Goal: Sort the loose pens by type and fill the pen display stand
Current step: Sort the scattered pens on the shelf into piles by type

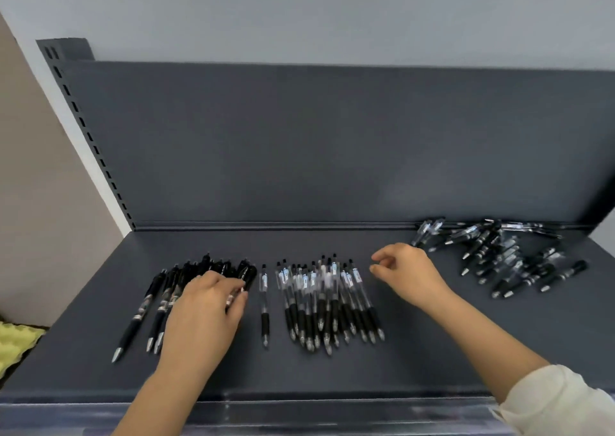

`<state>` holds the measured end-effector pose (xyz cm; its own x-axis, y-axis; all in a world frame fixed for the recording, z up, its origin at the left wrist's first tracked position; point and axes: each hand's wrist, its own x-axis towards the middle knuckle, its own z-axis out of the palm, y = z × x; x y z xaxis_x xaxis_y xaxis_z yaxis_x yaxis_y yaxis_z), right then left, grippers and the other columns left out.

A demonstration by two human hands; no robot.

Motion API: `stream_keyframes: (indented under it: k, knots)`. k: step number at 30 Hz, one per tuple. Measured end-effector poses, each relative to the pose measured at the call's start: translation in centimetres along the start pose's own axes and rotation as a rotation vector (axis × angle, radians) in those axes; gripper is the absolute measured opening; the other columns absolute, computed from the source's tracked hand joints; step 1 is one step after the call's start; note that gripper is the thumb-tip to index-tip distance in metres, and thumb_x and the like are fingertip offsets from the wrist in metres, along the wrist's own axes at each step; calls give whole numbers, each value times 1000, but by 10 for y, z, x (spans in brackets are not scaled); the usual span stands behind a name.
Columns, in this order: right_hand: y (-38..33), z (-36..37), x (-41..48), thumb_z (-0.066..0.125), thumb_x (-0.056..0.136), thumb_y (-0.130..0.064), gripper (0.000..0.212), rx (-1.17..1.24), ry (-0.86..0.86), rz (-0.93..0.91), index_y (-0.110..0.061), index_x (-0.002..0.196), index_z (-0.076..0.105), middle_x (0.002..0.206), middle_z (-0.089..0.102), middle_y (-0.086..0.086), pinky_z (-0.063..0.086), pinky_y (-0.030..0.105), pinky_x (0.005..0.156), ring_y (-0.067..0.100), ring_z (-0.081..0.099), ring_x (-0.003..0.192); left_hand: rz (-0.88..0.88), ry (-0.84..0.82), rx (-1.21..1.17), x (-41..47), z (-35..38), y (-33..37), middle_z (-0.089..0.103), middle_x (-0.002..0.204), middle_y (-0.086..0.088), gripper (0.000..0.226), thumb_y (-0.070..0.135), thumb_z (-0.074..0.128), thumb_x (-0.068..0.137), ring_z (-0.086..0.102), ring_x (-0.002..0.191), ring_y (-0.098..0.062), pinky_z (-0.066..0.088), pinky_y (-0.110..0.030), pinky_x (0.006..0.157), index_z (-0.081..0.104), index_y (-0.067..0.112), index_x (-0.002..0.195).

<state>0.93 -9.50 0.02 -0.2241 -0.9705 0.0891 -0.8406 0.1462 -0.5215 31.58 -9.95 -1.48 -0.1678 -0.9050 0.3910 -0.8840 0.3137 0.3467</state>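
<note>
On the dark grey shelf (pixel 332 375) lie three groups of pens. A row of solid black pens (pixel 159 299) is at the left; my left hand (pixel 206 305) rests palm down on its right part, fingers over a black pen. A bunch of clear-barrelled pens (pixel 329 299) with black grips lies in the middle, and one clear pen (pixel 264 302) lies alone to its left. My right hand (pixel 404 271) hovers just right of that bunch, fingers loosely curled and holding nothing. A mixed loose pile of pens (pixel 506 256) sits at the far right.
The shelf's dark back panel (pixel 316 142) rises behind the pens, with a slotted upright (pixel 86 132) at the left. A yellow-green foam piece (pixel 15 339) lies beyond the shelf's left edge. The shelf's front lip (pixel 299 399) runs below my forearms.
</note>
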Motion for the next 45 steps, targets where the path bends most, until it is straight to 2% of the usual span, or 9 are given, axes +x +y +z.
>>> stream_keyframes:
  k: [8,10,14,21,25,29,38,42,45]
  knots:
    - [105,-56,-39,65,85,-22,23,-64,121,197,-14,107,67,94,58,-2,48,31,84,15,57,86,288,-133,-42,25,45,101,61,81,5,15,22,73,77,60,76,-20,52,-32,63,74,19,92]
    - [127,-68,-47,65,85,-22,25,-80,152,225,-12,108,67,97,59,2,48,30,83,18,58,89,331,-160,-65,31,58,128,61,86,7,16,25,69,81,59,81,-20,52,-33,66,73,21,96]
    - [164,-90,-58,64,86,-22,27,-81,191,263,-13,112,65,105,59,4,46,27,84,18,57,96,382,-231,-111,43,84,178,59,105,8,27,34,56,90,54,100,-16,48,-30,81,65,25,114]
    - [219,-115,-62,63,87,-24,34,-80,244,319,-16,119,61,112,57,5,46,32,89,22,54,107,333,-335,-88,69,123,239,54,118,6,39,38,51,92,47,113,-16,46,-31,88,54,23,127]
    - [240,-122,-57,62,87,-25,35,-70,244,323,-17,121,60,113,56,5,46,32,89,22,53,109,170,-351,-81,85,142,251,55,113,-1,32,36,53,90,48,110,-24,49,-40,82,58,20,118]
    - [253,-127,-52,62,87,-23,38,-55,245,311,-17,124,57,115,55,5,45,32,91,22,52,111,30,-320,-132,93,157,257,58,120,-8,44,34,56,90,49,114,-30,48,-43,85,52,12,128]
    - [277,-146,-36,58,90,-13,39,-91,225,276,-16,128,53,126,50,3,42,31,93,22,47,115,7,-359,-129,102,171,267,61,104,-15,23,20,61,88,56,100,-33,45,-35,82,66,11,108]
    - [277,-147,-29,57,91,-10,34,-185,152,174,-18,124,58,128,52,-2,36,24,89,20,43,114,-17,-353,-168,104,169,269,65,100,-9,21,23,62,88,58,94,-28,43,-31,75,68,14,106]
    - [275,-146,-26,58,90,-10,35,-260,74,103,-20,124,57,122,57,-4,40,26,87,19,44,106,-39,-358,-185,103,165,271,62,86,-2,19,26,58,91,52,80,-20,38,-27,69,69,14,101]
